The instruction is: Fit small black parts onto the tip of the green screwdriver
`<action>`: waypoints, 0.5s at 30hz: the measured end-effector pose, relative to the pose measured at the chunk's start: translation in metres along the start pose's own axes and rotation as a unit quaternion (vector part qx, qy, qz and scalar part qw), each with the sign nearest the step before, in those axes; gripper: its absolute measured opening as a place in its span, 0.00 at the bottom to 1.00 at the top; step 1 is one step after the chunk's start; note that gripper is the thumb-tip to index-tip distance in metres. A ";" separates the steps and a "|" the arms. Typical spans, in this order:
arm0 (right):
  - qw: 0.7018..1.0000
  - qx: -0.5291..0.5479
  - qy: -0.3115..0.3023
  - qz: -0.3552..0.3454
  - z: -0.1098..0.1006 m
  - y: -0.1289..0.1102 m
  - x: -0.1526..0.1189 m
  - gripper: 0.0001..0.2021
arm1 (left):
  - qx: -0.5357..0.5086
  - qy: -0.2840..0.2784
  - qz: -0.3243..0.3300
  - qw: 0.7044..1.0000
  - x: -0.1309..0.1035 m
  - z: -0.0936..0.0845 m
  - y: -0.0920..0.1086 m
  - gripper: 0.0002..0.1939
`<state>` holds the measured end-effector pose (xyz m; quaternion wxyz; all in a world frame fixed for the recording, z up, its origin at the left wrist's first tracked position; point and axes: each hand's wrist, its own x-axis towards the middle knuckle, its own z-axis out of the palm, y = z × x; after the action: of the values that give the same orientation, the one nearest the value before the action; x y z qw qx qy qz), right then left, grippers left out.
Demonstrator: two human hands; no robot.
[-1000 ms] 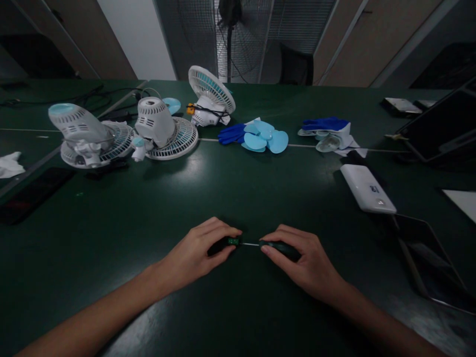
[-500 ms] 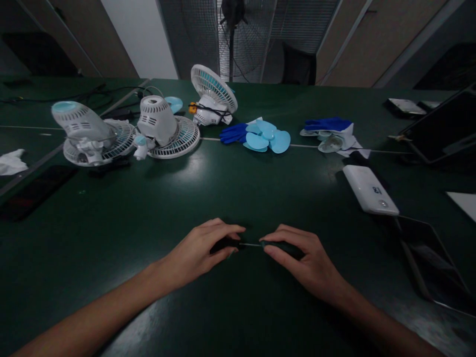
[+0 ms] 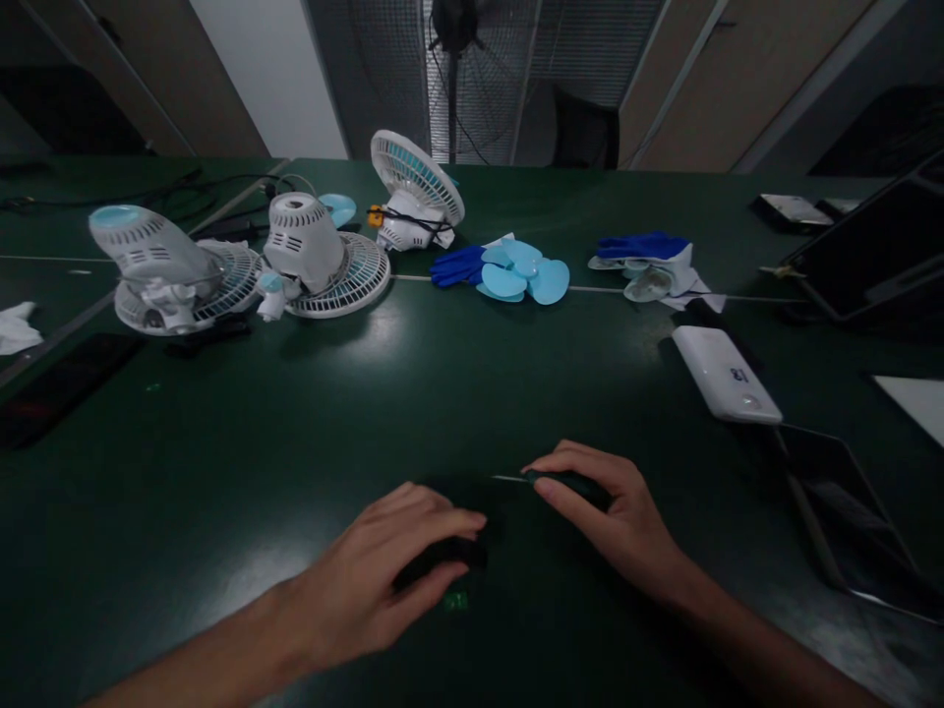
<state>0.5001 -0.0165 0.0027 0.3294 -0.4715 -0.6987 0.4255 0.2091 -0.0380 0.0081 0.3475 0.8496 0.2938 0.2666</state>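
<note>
The right hand curls its fingers over the dark handle of a screwdriver, pinching it against the green table; the thin metal shaft pokes out leftward from under the fingertips. The left hand is apart from it, nearer the person, with fingers closed around a second dark handle (too dim to say just what it is). A small green glint shows on the table just beside that handle. Beyond the screwdriver lie blue fan blades with a blue glove touching them. Left of the blades sit three small white fans, two face down. Right of the screwdriver rests a white power bank.
</note>
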 end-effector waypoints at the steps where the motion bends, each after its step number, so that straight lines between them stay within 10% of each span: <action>1: 1.000 0.005 0.011 0.004 -0.001 0.002 -0.001 0.07 | 0.000 -0.006 0.009 1.000 -0.006 0.002 0.005 0.26; 8: 0.999 0.010 0.035 0.029 -0.002 0.009 -0.003 0.07 | 0.096 -0.092 0.128 0.983 -0.033 -0.003 -0.004 0.25; 15: 0.999 0.029 0.012 0.040 -0.003 0.007 -0.003 0.07 | 0.238 0.012 -0.079 0.968 -0.052 -0.069 -0.066 0.26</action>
<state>0.5061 -0.0169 -0.0025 0.3338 -0.4944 -0.6627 0.4527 0.1072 -0.0055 -0.0117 0.1513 0.8789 0.4188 0.1710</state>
